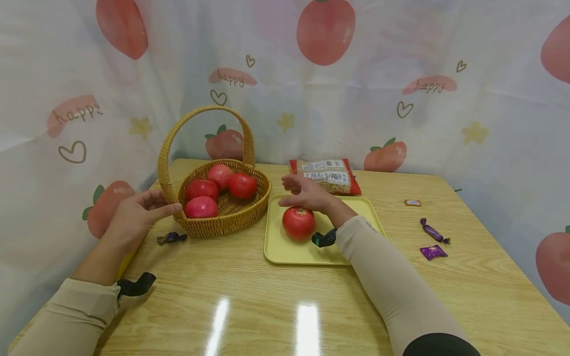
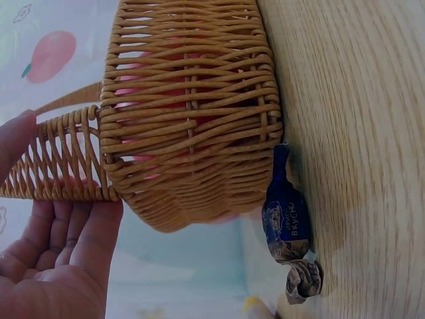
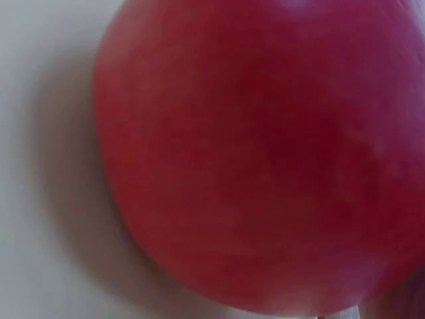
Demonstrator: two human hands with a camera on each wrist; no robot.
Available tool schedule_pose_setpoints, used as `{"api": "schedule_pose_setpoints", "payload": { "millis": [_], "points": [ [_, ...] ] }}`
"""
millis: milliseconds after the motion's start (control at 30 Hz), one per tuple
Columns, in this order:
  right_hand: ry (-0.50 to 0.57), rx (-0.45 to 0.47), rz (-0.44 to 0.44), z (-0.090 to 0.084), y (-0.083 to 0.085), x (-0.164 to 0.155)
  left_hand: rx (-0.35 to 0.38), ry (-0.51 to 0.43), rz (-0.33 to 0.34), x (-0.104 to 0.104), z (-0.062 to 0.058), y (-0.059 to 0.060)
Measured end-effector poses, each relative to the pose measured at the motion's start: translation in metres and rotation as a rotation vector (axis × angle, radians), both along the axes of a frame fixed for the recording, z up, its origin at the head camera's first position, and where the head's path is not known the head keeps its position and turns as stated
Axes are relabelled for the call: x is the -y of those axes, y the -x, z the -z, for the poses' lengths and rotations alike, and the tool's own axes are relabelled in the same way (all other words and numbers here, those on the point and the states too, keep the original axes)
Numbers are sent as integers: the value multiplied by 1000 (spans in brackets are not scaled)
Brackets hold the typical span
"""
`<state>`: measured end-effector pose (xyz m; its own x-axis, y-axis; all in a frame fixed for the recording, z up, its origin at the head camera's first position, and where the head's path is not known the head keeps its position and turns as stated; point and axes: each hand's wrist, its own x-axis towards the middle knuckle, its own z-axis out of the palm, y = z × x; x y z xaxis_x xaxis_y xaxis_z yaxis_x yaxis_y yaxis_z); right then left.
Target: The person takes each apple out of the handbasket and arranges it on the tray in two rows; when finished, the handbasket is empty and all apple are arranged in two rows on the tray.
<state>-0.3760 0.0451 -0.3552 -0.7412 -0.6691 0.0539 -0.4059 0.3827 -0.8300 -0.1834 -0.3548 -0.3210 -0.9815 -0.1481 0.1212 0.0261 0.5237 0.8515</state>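
My left hand (image 1: 133,212) grips the foot of the handle of a wicker basket (image 1: 224,226), thumb on one side and fingers on the other, as the left wrist view shows. Several red apples (image 1: 202,207) lie in the basket. To its right, one red apple (image 1: 298,225) sits on a pale yellow tray (image 1: 276,254). Just over the far side of this apple is my right hand (image 1: 313,194), its fingers loosely extended to the left and not wrapped around it. The apple (image 3: 259,153) fills most of the right wrist view, which hides the hand.
A red-edged, clear bag (image 1: 331,175) lies behind the tray. One dark wrapped candy (image 1: 171,238) is close by the basket's front left. On the right of the table are an orange candy (image 1: 412,202) and two purple ones (image 1: 433,252). A printed curtain (image 1: 338,113) hangs behind.
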Motion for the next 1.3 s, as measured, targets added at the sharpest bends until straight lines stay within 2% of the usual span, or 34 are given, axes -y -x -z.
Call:
{"api": "schedule_pose_setpoints", "payload": {
  "millis": [367, 733, 1300],
  "points": [
    [3, 3, -2, -4, 0, 3, -11, -13, 4, 0, 0, 0],
    [23, -35, -45, -24, -2, 11, -12, 11, 4, 0, 0, -1],
    [-30, -82, -106, -41, 0, 41, -26, -20, 14, -1, 0, 0]
  ]
}}
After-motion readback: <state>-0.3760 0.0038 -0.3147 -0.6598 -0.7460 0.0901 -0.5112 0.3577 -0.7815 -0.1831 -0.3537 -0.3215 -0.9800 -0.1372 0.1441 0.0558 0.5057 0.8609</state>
